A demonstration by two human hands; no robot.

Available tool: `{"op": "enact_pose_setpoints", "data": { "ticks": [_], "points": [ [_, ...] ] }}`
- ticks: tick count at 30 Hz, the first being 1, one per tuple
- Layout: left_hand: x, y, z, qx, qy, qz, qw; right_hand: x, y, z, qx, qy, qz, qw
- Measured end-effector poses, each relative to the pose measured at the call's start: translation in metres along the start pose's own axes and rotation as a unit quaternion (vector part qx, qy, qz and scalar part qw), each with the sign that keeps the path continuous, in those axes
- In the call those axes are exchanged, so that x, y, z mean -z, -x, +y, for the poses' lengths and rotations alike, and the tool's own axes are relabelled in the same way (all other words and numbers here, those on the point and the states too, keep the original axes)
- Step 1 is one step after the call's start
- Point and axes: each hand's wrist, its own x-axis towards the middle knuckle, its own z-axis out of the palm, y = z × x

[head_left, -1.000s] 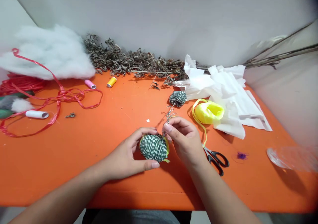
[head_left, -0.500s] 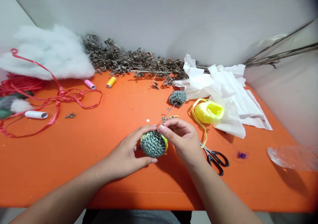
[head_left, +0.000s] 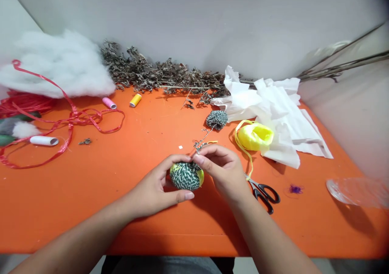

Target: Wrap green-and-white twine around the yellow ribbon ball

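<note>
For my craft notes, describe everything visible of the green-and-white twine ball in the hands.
The green-and-white twine ball is a rounded, wound ball of twisted dark green and white cord, with yellow material showing along its right edge. The left hand cups it from the left, thumb along its lower edge; the right hand touches its upper right. A twisted strand leads from its top toward a smaller matching ball.

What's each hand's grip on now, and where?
The left hand cups the green-and-white twine ball from its left side; the right hand pinches a thin strand at the ball's top.
</note>
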Motion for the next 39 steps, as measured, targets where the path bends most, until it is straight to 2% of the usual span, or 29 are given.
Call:
{"op": "enact_pose_setpoints", "data": {
  "ticks": [7,13,24,30,36,39],
  "points": [
    [-0.0006,-0.0021,0.0050,0.014,-0.016,0.031,0.999,0.0019,0.0012,0.0000,0.014,-0.023,-0.015,1.000],
    [-0.0009,-0.0018,0.0025,-0.067,-0.114,0.054,0.990,0.0035,0.0036,-0.0046,0.055,-0.006,-0.017,0.998],
    [-0.0050,-0.0032,-0.0006,0.003,0.007,0.025,1.000,0.0023,0.0025,-0.0053,0.032,0.007,-0.019,0.999],
    [-0.0045,-0.0008,-0.0039,0.079,-0.034,0.015,0.996,0.0027,0.0007,-0.0051,0.019,0.036,-0.028,0.999],
    [-0.0048,-0.0019,0.0017,0.062,0.005,-0.006,0.998,0.0021,0.0009,-0.0051,0.024,0.052,-0.034,0.998],
    [-0.0060,-0.0016,0.0022,0.026,0.013,0.002,1.000,0.0020,-0.0002,-0.0036,0.036,0.065,-0.038,0.997]
  ]
}}
